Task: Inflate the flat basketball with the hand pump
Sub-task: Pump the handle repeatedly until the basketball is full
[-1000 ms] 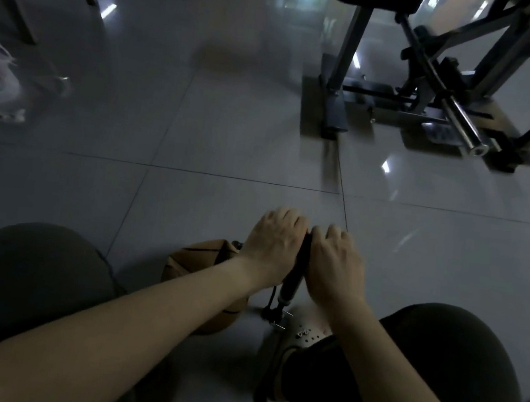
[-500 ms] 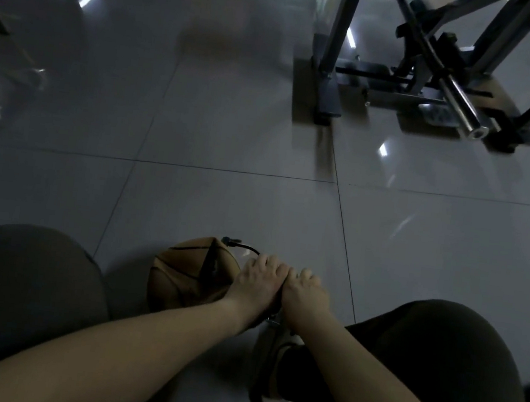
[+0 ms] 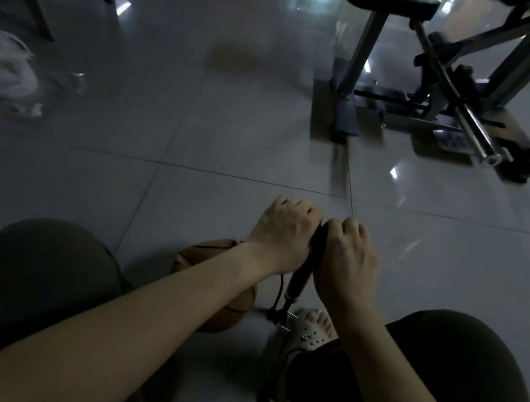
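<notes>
Head view, pump (image 3: 300, 279) inside curled fingers (image 3: 351, 227), basketball (image 3: 227, 317) beside

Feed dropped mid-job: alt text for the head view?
The left hand and right hand hold the top of a hand pump standing on the floor, base beside a shoe. A basketball lies just left of it.

Left hand (image 3: 281, 232), right hand (image 3: 345, 269), fingers curled, side by side
</notes>
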Tool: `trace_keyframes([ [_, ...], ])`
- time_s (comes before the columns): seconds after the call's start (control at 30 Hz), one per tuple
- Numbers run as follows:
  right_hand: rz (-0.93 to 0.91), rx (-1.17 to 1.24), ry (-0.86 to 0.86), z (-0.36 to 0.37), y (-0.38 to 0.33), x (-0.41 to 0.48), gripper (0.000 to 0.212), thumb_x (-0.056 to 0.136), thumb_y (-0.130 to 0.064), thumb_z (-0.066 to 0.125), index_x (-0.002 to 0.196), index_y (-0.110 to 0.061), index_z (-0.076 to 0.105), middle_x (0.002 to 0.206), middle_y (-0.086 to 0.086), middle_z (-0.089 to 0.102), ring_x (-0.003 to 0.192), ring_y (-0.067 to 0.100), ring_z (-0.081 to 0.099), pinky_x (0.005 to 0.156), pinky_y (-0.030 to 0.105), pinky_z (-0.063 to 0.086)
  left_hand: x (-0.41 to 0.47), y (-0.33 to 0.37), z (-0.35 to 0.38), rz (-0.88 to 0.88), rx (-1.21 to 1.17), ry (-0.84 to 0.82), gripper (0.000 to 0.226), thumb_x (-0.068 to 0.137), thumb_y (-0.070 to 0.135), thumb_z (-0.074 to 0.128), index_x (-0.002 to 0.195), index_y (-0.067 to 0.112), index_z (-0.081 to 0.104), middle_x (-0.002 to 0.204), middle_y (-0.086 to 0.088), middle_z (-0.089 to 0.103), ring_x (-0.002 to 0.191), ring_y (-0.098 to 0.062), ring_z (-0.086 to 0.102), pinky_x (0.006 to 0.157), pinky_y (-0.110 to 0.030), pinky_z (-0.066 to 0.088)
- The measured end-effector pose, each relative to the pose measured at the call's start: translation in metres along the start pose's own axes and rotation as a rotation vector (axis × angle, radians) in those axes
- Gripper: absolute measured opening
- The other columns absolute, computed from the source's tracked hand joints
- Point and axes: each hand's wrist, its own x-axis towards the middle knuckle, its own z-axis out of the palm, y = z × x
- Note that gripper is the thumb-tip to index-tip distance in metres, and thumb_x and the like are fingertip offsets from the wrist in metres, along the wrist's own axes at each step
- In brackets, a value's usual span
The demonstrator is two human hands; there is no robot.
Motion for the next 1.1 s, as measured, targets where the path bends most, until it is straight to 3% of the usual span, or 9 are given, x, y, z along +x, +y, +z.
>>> trace_keyframes([
  [0.17,0.004,-0.011,-0.209,0.031,-0.008,-0.018,0.008,0.083,-0.014,0.055,0.091,-0.015,0.054,0.087,0.007,0.054,0.078,0.026,0.049,0.056,0.035,0.039,-0.031,-0.001,0.056,-0.043,0.051,-0.029,0.007,0.085,0.016,0.057,0.084,0.018,0.05,0.08,-0.004,0.054,0.072,-0.023,0.045,0.066,-0.036,0.037],
  [0.3,0.024,-0.045,-0.422,0.057,-0.004,-0.029,0.03,0.083,-0.024,0.068,0.106,-0.016,0.051,0.104,0.007,0.052,0.093,0.025,0.05,0.07,0.035,0.043,-0.043,-0.002,0.098,-0.025,0.112,-0.068,0.003,0.087,0.017,0.055,0.089,0.018,0.053,0.084,-0.005,0.054,0.075,-0.024,0.047,0.067,-0.037,0.04],
  [0.47,0.051,-0.047,-0.543,0.088,-0.003,-0.039,0.021,0.097,-0.022,0.046,0.117,-0.017,0.047,0.117,0.007,0.047,0.104,0.024,0.047,0.075,0.032,0.037,-0.057,-0.002,0.125,-0.023,0.169,-0.197,0.004,0.088,0.017,0.051,0.092,0.017,0.05,0.086,-0.005,0.053,0.078,-0.023,0.046,0.069,-0.036,0.042],
  [0.57,0.038,-0.053,-0.596,0.097,0.0,-0.044,0.021,0.098,-0.022,0.044,0.118,-0.016,0.047,0.117,0.008,0.046,0.104,0.025,0.046,0.078,0.034,0.041,-0.062,-0.001,0.133,-0.013,0.208,-0.267,0.01,0.087,0.016,0.052,0.096,0.016,0.047,0.089,-0.007,0.051,0.08,-0.024,0.046,0.07,-0.037,0.041],
  [0.7,0.044,0.02,-0.689,0.09,0.005,-0.037,0.028,0.095,-0.024,0.053,0.121,-0.017,0.047,0.121,0.007,0.049,0.108,0.025,0.047,0.085,0.033,0.042,-0.054,0.007,0.118,-0.042,0.234,-0.44,0.029,0.092,0.017,0.023,0.112,0.016,0.044,0.108,-0.009,0.05,0.098,-0.026,0.047,0.085,-0.039,0.039],
  [0.77,0.066,0.111,-0.742,0.077,0.002,-0.032,0.031,0.092,-0.021,0.06,0.121,-0.018,0.05,0.12,0.005,0.051,0.111,0.025,0.049,0.089,0.032,0.042,-0.049,0.006,0.108,-0.045,0.216,-0.521,0.028,0.096,0.017,0.028,0.12,0.017,0.043,0.119,-0.008,0.052,0.11,-0.027,0.048,0.094,-0.039,0.037],
  [0.9,0.086,0.218,-0.541,0.035,-0.004,-0.015,0.021,0.09,-0.02,0.063,0.108,-0.017,0.054,0.107,0.004,0.053,0.101,0.023,0.052,0.076,0.03,0.042,-0.016,-0.011,0.06,-0.074,0.04,-0.549,0.02,0.09,0.019,0.054,0.109,0.02,0.049,0.114,-0.008,0.062,0.102,-0.028,0.058,0.082,-0.039,0.045],
  [1.0,0.044,0.2,-0.24,0.004,-0.003,0.005,0.01,0.09,-0.023,0.059,0.095,-0.016,0.054,0.095,0.001,0.053,0.088,0.02,0.05,0.067,0.031,0.042,0.008,-0.018,0.009,-0.096,-0.071,-0.381,0.012,0.086,0.017,0.057,0.093,0.02,0.047,0.098,-0.007,0.059,0.082,-0.024,0.051,0.067,-0.034,0.039],
  [1.1,0.026,0.16,0.025,-0.001,-0.003,0.015,0.011,0.087,-0.024,0.057,0.094,-0.016,0.056,0.09,0.002,0.054,0.084,0.02,0.048,0.065,0.034,0.044,0.007,-0.019,-0.012,0.022,-0.02,-0.131,0.011,0.084,0.017,0.056,0.095,0.018,0.054,0.092,-0.002,0.057,0.082,-0.022,0.051,0.07,-0.031,0.037],
])
